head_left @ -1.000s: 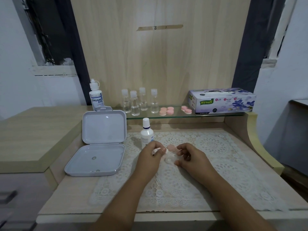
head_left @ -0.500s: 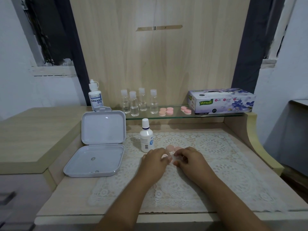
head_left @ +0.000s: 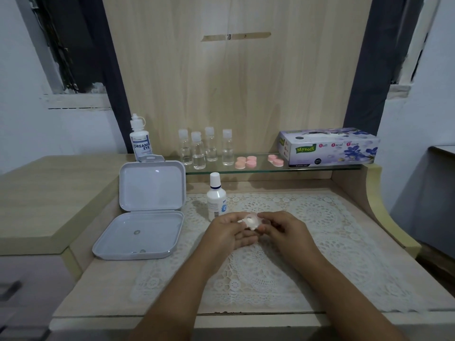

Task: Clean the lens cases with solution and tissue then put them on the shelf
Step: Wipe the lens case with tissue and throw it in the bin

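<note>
Both my hands meet over the lace mat (head_left: 320,242) and hold a small pale lens case (head_left: 251,222) between them. My left hand (head_left: 229,233) grips its left side, with a bit of white tissue (head_left: 240,220) sticking out by the thumb. My right hand (head_left: 283,230) pinches the case's right side. A white solution bottle (head_left: 216,196) stands just behind my left hand. Several pink lens cases (head_left: 246,162) (head_left: 275,160) lie on the glass shelf (head_left: 320,168).
An open grey plastic box (head_left: 147,212) lies at the left. On the shelf stand a Dream Eye bottle (head_left: 140,141), several small clear bottles (head_left: 204,148) and a tissue box (head_left: 330,146). The desk's raised side curves at the right (head_left: 374,205).
My hands have closed together and lifted the pale case off the mat. The pink piece seen between them earlier is hidden now.
</note>
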A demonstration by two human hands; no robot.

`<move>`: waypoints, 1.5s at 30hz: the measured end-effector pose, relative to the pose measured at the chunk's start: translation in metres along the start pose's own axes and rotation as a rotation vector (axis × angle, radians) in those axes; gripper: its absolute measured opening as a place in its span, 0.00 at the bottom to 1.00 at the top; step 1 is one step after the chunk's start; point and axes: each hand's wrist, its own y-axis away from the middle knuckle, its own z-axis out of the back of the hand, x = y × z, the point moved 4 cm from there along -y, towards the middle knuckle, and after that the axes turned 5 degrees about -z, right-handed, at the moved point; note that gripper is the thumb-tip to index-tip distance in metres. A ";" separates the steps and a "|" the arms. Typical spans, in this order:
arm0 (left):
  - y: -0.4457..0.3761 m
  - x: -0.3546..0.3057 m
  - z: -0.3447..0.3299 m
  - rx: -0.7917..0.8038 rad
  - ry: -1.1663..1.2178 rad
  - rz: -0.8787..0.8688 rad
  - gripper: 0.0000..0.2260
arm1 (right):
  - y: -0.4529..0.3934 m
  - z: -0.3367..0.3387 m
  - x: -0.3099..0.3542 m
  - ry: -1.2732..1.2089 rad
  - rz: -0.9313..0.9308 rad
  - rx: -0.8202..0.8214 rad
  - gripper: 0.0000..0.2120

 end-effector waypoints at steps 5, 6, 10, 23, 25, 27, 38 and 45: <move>0.001 -0.002 0.004 -0.044 -0.088 -0.100 0.08 | -0.001 0.000 -0.003 0.068 0.033 -0.037 0.13; 0.000 -0.001 0.006 -0.078 -0.139 -0.119 0.08 | -0.001 0.000 -0.004 0.081 0.032 -0.044 0.13; -0.001 -0.001 0.007 -0.056 -0.219 -0.175 0.09 | -0.001 0.001 -0.003 0.111 0.041 -0.020 0.14; 0.002 0.004 -0.003 0.154 -0.038 -0.028 0.12 | 0.003 0.002 -0.001 0.041 0.045 -0.031 0.12; 0.002 0.004 -0.005 0.186 0.035 0.032 0.12 | 0.004 0.003 0.000 0.006 0.012 -0.048 0.12; 0.004 0.003 -0.006 0.201 0.082 0.071 0.13 | 0.006 0.005 0.002 -0.106 -0.028 -0.054 0.11; 0.002 -0.002 0.004 0.025 -0.059 -0.071 0.07 | 0.003 0.004 0.001 -0.077 -0.043 -0.048 0.18; 0.001 -0.006 0.012 -0.196 -0.227 -0.183 0.10 | 0.003 0.004 0.001 0.013 -0.030 -0.062 0.16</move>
